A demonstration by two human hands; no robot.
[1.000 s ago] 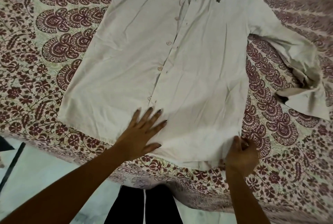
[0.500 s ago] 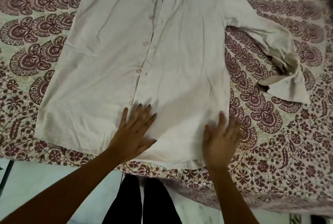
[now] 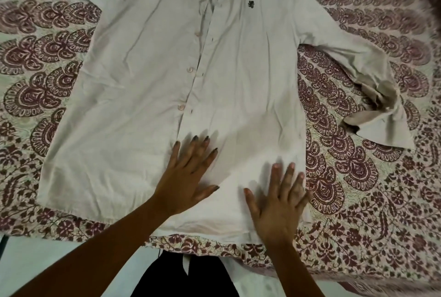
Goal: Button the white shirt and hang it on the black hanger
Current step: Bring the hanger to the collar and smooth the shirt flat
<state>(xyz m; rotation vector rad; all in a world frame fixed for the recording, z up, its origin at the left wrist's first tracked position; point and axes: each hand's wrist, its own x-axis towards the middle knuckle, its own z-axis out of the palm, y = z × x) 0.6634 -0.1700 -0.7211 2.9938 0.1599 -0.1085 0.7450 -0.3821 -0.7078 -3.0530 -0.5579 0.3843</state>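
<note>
Left hand (image 3: 185, 181) and right hand (image 3: 278, 203) lie flat, fingers spread, pressing the hem of the white cotton button-front shirt (image 3: 143, 82). Neither grips anything. The right hand, flat half a second ago, has since moved further onto the fabric.

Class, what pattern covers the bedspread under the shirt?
Maroon paisley and floral print on cream bedspread, seen in the head view.

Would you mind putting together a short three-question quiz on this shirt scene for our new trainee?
1. True or false: the left hand and the right hand lie flat on the white shirt.
2. The dark logo sits on: A) the chest, B) a cuff, C) the hem.
3. What lies under the white shirt?
Key: 1 true; 2 A; 3 the patterned bedspread.
</note>
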